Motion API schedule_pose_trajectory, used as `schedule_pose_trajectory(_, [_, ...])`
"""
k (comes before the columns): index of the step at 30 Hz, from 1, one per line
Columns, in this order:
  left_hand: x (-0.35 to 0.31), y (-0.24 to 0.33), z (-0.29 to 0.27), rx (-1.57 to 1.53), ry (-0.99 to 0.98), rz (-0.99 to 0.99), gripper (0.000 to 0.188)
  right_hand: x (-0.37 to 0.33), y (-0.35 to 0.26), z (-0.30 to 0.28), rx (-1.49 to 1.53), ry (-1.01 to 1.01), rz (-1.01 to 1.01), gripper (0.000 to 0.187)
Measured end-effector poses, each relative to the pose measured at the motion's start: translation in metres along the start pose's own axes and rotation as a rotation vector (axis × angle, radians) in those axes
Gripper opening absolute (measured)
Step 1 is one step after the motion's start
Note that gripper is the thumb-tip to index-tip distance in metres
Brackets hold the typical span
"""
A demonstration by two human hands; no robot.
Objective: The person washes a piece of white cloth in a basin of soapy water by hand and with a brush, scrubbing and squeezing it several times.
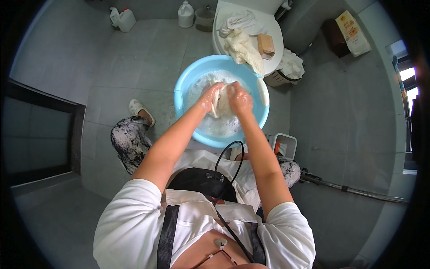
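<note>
A wet, cream-white cloth [221, 106] is bunched between my two hands over a round light-blue basin [179, 89]. Foamy, soapy water [221, 128] fills the basin around it. From the left, my left hand [210, 97] grips the cloth, thumb and fingers closed along its edge. My right hand [240, 97] is closed round the other side, its fingers partly hidden behind the knuckles. The cloth's lower part hangs into the suds, and what lies under the foam cannot be seen.
Behind the basin, a toilet lid [220, 38] bears a cream towel [242, 47], a white cloth [244, 22] and a brown box [266, 46]. A laundry basket [276, 79] stands right of it. White jugs [186, 15] stand at the back; a metal pole [371, 194] juts from the right.
</note>
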State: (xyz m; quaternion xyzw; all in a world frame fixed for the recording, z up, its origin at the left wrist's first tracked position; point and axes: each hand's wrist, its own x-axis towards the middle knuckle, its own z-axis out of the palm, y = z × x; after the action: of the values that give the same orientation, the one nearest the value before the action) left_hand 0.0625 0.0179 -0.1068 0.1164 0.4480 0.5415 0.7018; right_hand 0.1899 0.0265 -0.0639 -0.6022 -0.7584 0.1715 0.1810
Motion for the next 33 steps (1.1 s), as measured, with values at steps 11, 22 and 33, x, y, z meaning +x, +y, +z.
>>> schedule_pose_trajectory(11, [0.034, 0.028, -0.046, 0.441, 0.228, 0.426, 0.04, -0.022, 0.055, -0.015, -0.375, -0.157, -0.254, 0.035])
schedule_pose_trajectory(22, [0.034, -0.048, -0.05, 0.424, 0.441, 0.125, 0.068, -0.003, 0.037, 0.044, -0.541, -0.353, -0.366, 0.051])
schedule_pose_trajectory(33, [0.037, -0.044, -0.065, -0.219, 0.464, 0.021, 0.047, 0.014, 0.056, 0.051, 0.642, -0.468, 0.287, 0.032])
